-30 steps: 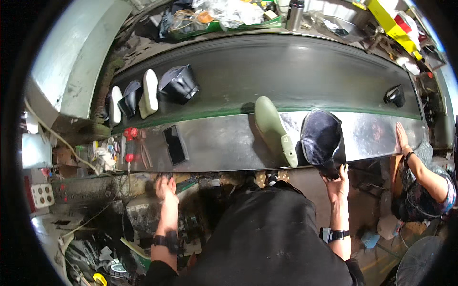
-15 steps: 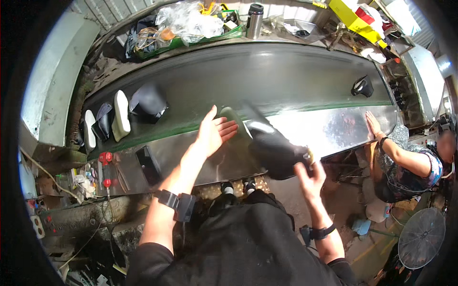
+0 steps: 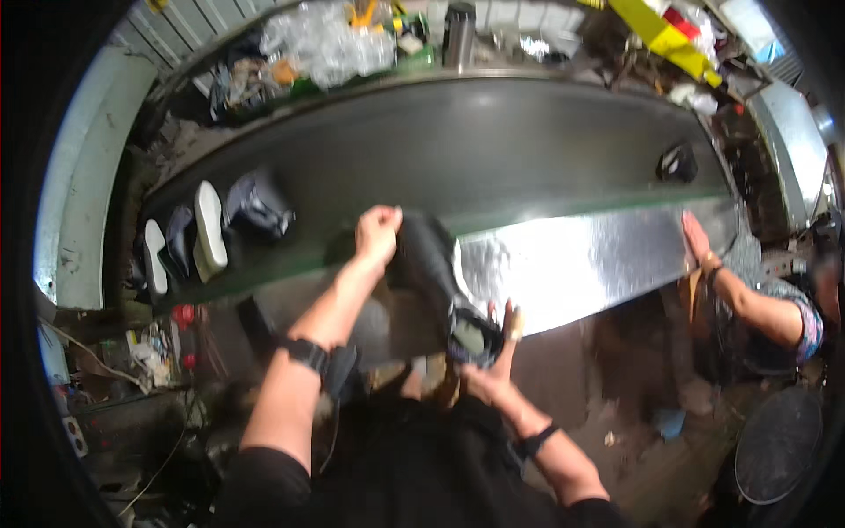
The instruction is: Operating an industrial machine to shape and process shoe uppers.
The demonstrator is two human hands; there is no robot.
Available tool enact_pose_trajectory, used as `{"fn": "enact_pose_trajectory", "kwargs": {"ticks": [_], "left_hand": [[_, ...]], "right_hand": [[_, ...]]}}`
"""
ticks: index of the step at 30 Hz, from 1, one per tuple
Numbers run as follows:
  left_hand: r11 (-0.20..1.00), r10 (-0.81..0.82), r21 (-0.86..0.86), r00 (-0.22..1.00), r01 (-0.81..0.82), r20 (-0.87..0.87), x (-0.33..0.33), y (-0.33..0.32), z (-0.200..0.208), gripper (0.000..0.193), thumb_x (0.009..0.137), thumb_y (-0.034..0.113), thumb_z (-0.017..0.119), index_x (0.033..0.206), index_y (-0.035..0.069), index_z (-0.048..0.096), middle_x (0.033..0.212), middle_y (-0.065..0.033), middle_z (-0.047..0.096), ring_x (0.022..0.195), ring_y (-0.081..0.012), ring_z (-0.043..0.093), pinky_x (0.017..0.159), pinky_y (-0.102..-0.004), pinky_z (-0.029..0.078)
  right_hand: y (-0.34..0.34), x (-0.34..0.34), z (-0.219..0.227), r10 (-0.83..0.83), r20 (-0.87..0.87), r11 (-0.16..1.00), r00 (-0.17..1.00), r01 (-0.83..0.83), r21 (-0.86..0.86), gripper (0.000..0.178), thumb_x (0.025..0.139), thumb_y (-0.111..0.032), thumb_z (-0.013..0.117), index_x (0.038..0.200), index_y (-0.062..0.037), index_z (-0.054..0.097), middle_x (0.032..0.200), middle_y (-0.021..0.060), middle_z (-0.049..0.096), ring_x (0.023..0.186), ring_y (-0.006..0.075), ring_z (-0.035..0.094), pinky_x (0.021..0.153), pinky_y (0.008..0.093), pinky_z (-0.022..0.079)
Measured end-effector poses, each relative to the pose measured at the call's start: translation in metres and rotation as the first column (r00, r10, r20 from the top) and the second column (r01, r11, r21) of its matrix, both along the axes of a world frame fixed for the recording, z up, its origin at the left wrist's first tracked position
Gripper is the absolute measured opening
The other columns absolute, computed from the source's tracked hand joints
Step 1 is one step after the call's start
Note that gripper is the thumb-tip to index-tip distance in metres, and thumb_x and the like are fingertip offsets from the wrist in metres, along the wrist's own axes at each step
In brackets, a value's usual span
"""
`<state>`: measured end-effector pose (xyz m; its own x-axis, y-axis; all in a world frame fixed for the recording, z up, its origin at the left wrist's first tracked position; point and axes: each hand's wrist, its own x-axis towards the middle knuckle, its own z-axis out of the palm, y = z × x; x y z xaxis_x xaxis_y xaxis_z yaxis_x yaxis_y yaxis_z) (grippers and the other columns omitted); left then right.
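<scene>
A black shoe [image 3: 427, 261] is tilted in front of me, with a pale sole edge along its right side. At its near end the opening faces me, showing a light green inside. My right hand [image 3: 495, 361] holds it there from below and the right, fingers up its side. Beside the toe, my left hand [image 3: 377, 236] is closed with curled fingers. Whether it grips the toe or a small thing is unclear. Left on the dark belt [image 3: 528, 141] stand two pale soles, a tall one [image 3: 209, 229] and a smaller one [image 3: 155, 255], with dark uppers [image 3: 255, 204] beside them.
A metal ledge [image 3: 572, 264] runs along the belt's near side. Another person's hand [image 3: 695, 238] rests on its right end. A small black piece [image 3: 678, 164] lies at the belt's far right. A steel flask [image 3: 459, 35] and plastic bags [image 3: 330, 44] stand behind the belt.
My right hand has brought the black shoe left and toward me, turning its opening my way. The left hand has gone from open to closed beside the toe.
</scene>
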<state>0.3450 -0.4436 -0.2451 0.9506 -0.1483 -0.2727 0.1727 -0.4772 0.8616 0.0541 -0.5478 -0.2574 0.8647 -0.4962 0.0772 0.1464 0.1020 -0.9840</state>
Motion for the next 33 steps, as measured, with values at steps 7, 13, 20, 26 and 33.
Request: {"fn": "enact_pose_trajectory", "kwargs": {"ticks": [7, 13, 20, 26, 33], "left_hand": [[0.952, 0.104, 0.275, 0.986, -0.136, 0.127, -0.029, -0.007, 0.004, 0.029, 0.092, 0.034, 0.063, 0.095, 0.006, 0.071, 0.092, -0.0149, 0.071, 0.090, -0.0310, 0.068, 0.083, -0.0410, 0.050], [0.991, 0.131, 0.043, 0.967, -0.125, -0.220, -0.067, 0.035, -0.012, 0.028, 0.091, 0.028, 0.067, 0.089, 0.001, 0.072, 0.082, -0.0071, 0.070, 0.080, -0.0126, 0.061, 0.074, -0.0324, 0.048], [0.978, 0.208, 0.042, 0.964, -0.204, -0.168, -0.069, 0.032, -0.017, 0.031, 0.090, 0.028, 0.067, 0.107, 0.002, 0.070, 0.102, -0.0068, 0.070, 0.094, -0.0172, 0.063, 0.085, -0.0319, 0.047], [0.884, 0.124, 0.464, 0.984, -0.049, -0.132, -0.103, -0.030, 0.023, 0.082, 0.064, 0.050, 0.080, 0.124, 0.001, 0.054, 0.125, -0.0226, 0.061, 0.114, -0.0368, 0.060, 0.098, -0.0447, 0.046], [0.905, 0.244, 0.384, 0.962, -0.181, -0.122, -0.090, -0.018, 0.011, 0.065, 0.066, 0.042, 0.075, 0.115, 0.002, 0.062, 0.113, -0.0225, 0.067, 0.110, -0.0390, 0.061, 0.095, -0.0445, 0.048]], "right_hand": [[-0.013, -0.008, -0.019, 0.110, 0.062, 0.991, 0.992, -0.114, 0.066, 0.133, 0.065, -0.011, 0.089, 0.153, -0.0054, -0.010, 0.157, 0.0184, 0.019, 0.143, 0.0304, 0.029, 0.116, 0.0432, 0.030], [-0.056, -0.059, -0.001, 0.356, -0.239, 0.886, 0.903, -0.408, -0.222, 0.126, 0.070, -0.006, 0.087, 0.153, -0.0066, -0.008, 0.150, 0.0223, 0.033, 0.134, 0.0265, 0.044, 0.109, 0.0391, 0.041], [-0.052, -0.052, 0.011, 0.357, -0.201, 0.895, 0.912, -0.396, -0.206, 0.115, 0.073, -0.003, 0.082, 0.154, -0.0044, 0.000, 0.153, 0.0187, 0.033, 0.132, 0.0230, 0.047, 0.107, 0.0355, 0.041], [-0.058, -0.048, 0.019, 0.368, -0.315, 0.897, 0.875, -0.424, -0.129, 0.108, 0.074, -0.009, 0.082, 0.152, 0.0015, 0.008, 0.150, 0.0261, 0.033, 0.137, 0.0326, 0.040, 0.110, 0.0383, 0.036], [-0.070, -0.048, -0.045, 0.459, -0.203, 0.775, 0.865, -0.501, -0.385, 0.100, 0.075, -0.007, 0.083, 0.150, 0.0030, 0.018, 0.145, 0.0191, 0.041, 0.129, 0.0287, 0.048, 0.109, 0.0385, 0.037]]}}
